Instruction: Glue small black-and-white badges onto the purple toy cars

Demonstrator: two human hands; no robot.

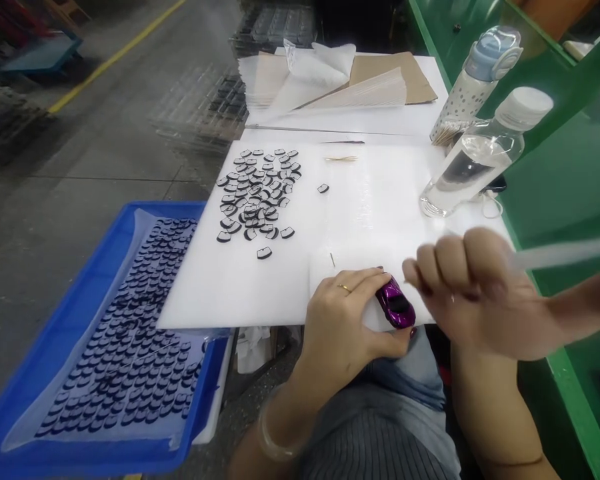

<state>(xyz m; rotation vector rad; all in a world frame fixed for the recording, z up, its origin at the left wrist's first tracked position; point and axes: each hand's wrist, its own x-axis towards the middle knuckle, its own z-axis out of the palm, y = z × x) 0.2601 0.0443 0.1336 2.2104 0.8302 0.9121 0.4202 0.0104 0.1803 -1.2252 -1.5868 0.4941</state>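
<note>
My left hand (345, 327) grips a shiny purple toy car (396, 303) with a dark opening, between thumb and fingers at the board's near edge. To its right, raised and partly blurred, is my right hand (480, 293), its fingers curled and its thumb out to the side. A pale, rod-like thing (570, 253) sticks out of the curled fingers toward the right; motion blurs it. Many small dark-edged curved pieces (255, 200) lie in a heap on the white board (275, 293). One loose piece (323, 189) sits apart from them.
A blue tray (105, 247) at the left holds rows of dark pieces. Toothpicks (341, 159) lie on the board. At the right stand a clear water bottle (473, 160) and a spotted bottle (473, 87), beside a green wall (555, 187). Cardboard (393, 73) lies at the back.
</note>
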